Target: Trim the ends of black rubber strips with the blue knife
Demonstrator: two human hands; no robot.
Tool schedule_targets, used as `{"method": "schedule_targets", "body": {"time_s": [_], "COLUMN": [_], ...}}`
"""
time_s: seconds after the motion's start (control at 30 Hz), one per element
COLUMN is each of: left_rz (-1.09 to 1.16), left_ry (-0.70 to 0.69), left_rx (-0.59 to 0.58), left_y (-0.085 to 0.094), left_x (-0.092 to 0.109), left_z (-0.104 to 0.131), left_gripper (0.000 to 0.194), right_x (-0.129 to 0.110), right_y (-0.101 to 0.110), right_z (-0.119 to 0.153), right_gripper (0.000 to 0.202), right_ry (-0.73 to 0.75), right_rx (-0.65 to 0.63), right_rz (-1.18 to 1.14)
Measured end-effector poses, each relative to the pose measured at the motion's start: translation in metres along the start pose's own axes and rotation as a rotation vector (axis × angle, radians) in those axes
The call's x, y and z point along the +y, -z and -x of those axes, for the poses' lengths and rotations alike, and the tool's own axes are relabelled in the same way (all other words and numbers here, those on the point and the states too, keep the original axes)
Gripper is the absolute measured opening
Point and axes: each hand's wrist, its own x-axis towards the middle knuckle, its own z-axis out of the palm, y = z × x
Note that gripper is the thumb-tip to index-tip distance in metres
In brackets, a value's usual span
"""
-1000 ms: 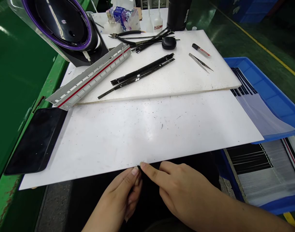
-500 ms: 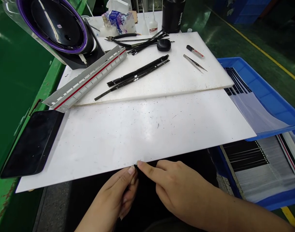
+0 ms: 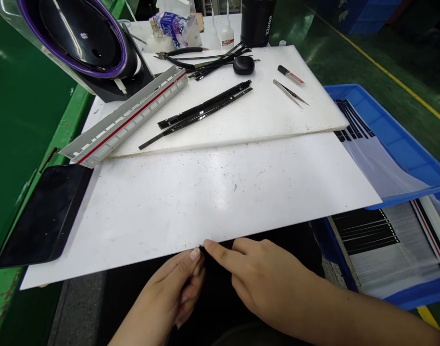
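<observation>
At the front edge of the white board (image 3: 220, 192), my left hand (image 3: 180, 283) is closed, thumb pressed on its curled fingers. A tiny dark bit shows at its thumb tip, too small to name. My right hand (image 3: 256, 269) meets it there, its index fingertip against the same spot and its other fingers curled under. What the right hand grips, if anything, is hidden. Farther back, black strips (image 3: 205, 105) lie on a white foam slab (image 3: 277, 110), beside a grey channel piece (image 3: 133, 115) with a red line.
A black phone (image 3: 43, 216) lies at the left edge. Tweezers (image 3: 290, 92), a small tube (image 3: 292, 76), a black case (image 3: 243, 65) and pliers (image 3: 183, 57) rest on the slab. A fan (image 3: 82, 41) stands back left. Blue trays (image 3: 396, 129) holding strips are at right.
The view has shifted very slightly, with the phone and fan a little farther left. Both hands keep nearly the same pose at the board's edge.
</observation>
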Motion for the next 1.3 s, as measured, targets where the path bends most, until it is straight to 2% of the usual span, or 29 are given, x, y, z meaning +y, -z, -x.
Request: {"method": "schedule_targets", "body": {"time_s": [0.1, 0.4, 0.77, 0.93, 1.13, 1.3], "left_rz": [-0.004, 0.005, 0.016, 0.019, 0.022, 0.021], "left_ry": [0.002, -0.014, 0.000, -0.019, -0.047, -0.043], "left_rx": [0.004, -0.004, 0.012, -0.009, -0.045, -0.035], "left_y": [0.001, 0.002, 0.001, 0.002, 0.002, 0.000], "left_x": [0.001, -0.002, -0.001, -0.001, 0.001, 0.002], "left_z": [-0.001, -0.002, -0.001, -0.003, -0.005, -0.004], "left_gripper": [0.051, 0.049, 0.048, 0.050, 0.051, 0.050], "right_x": [0.000, -0.002, -0.001, -0.003, -0.003, -0.004], "right_y": [0.006, 0.009, 0.000, -0.007, 0.006, 0.009], "right_z": [0.000, -0.002, -0.002, 0.000, -0.001, -0.001], "right_gripper": [0.059, 0.059, 0.065, 0.069, 0.059, 0.060], "right_ry": [0.046, -0.014, 0.036, -0.013, -0.043, -0.011], "right_rx": [0.010, -0.032, 0.003, 0.024, 0.009, 0.009], "right_rz": [-0.108, -0.167, 0.020, 0.112, -0.167, -0.197]}}
